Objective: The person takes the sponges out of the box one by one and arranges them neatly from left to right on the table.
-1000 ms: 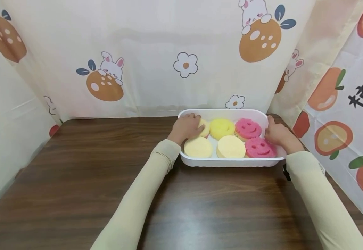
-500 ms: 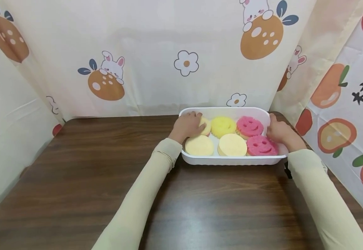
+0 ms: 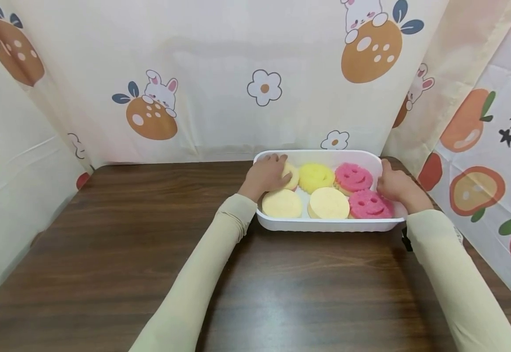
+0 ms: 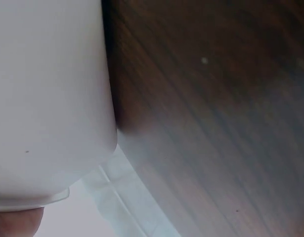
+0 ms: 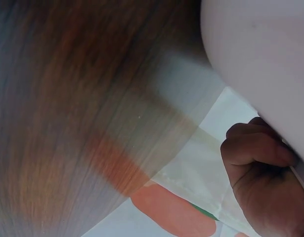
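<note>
A white tray [image 3: 325,225] at the table's back right holds several round sponges. Inside its back left corner, my left hand [image 3: 264,177] holds a pale yellow sponge [image 3: 291,176], thumb on the near side and fingers on the far side; the hand hides part of it. Beside it lie a yellow smiley sponge [image 3: 316,177] and a pink smiley sponge [image 3: 353,177]. In front are two plain pale sponges [image 3: 328,203] and another pink smiley sponge [image 3: 371,204]. My right hand [image 3: 401,189] grips the tray's right rim, its fingers curled in the right wrist view.
The dark wood table [image 3: 141,254] extends left and in front of the tray. A printed curtain [image 3: 215,98] stands right behind the tray, and another printed cloth [image 3: 475,161] hangs close on the right.
Both hands and the sponges keep their places in the tray. The whole head view has shifted slightly.
</note>
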Available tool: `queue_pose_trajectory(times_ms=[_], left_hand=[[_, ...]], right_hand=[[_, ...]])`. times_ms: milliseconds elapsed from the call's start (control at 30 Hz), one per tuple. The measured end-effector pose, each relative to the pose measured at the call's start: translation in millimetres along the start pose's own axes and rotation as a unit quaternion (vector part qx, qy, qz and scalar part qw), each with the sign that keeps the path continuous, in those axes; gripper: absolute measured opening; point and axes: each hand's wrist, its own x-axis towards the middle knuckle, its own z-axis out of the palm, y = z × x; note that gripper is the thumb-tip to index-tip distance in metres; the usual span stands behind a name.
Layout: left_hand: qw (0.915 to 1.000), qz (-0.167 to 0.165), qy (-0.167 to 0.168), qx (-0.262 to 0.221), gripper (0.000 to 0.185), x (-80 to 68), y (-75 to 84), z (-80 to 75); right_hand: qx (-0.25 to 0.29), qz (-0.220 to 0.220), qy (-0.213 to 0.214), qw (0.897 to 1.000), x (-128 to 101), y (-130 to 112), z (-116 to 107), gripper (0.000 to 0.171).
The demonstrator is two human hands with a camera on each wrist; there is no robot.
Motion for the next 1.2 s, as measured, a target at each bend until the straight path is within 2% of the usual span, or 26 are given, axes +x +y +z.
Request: queue_pose_trajectory(times_ms=[333, 967, 1200], left_hand=[[0.9998, 0.008, 0.019, -0.002, 0.064, 1.2, 0.4, -1.2], [0.9997, 0.005, 0.024, -0.003, 0.063, -0.2, -0.1, 3.7], [0.9996, 0.007, 0.019, -0.018, 0.063, 0.0, -1.2, -1.0]], right_hand=[[0.001, 0.006, -0.008, 1.000, 0.6, 0.8, -1.4, 0.079], [0.012, 0.011, -0.019, 1.000, -1.4, 1.3, 1.5, 0.080], [0.011, 0.003, -0.006, 1.000, -1.7, -0.1, -2.4, 0.078]])
